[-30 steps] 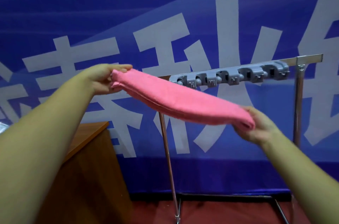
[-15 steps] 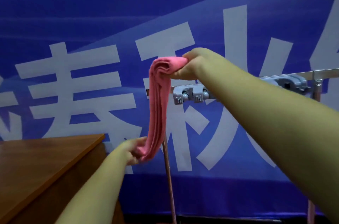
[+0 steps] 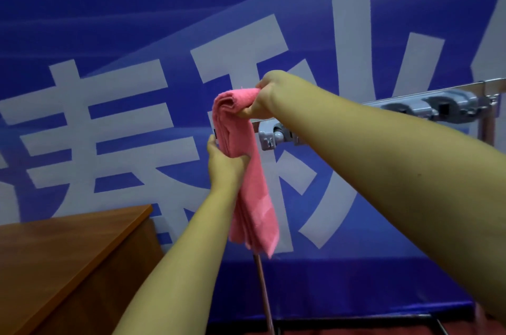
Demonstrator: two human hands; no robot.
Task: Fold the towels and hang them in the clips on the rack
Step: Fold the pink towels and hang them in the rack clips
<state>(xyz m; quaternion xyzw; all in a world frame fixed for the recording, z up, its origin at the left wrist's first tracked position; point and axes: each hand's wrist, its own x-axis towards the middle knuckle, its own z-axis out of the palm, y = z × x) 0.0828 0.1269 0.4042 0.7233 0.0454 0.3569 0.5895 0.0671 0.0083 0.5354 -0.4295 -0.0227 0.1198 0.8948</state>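
Note:
A folded pink towel hangs straight down in front of the left end of the rack. My right hand grips its folded top end, just above and left of the grey clip strip. My left hand holds the towel around its upper middle, thumb across the front. More grey clips on the metal rail show past my right forearm, which hides the ones between.
A brown wooden table stands at the lower left. The rack's thin metal leg drops below the towel to a floor bar. A blue banner with large white characters fills the background.
My left hand has slid up the hanging towel from its bottom end to its upper middle. The lower end now hangs free. My right hand keeps the top by the leftmost clip.

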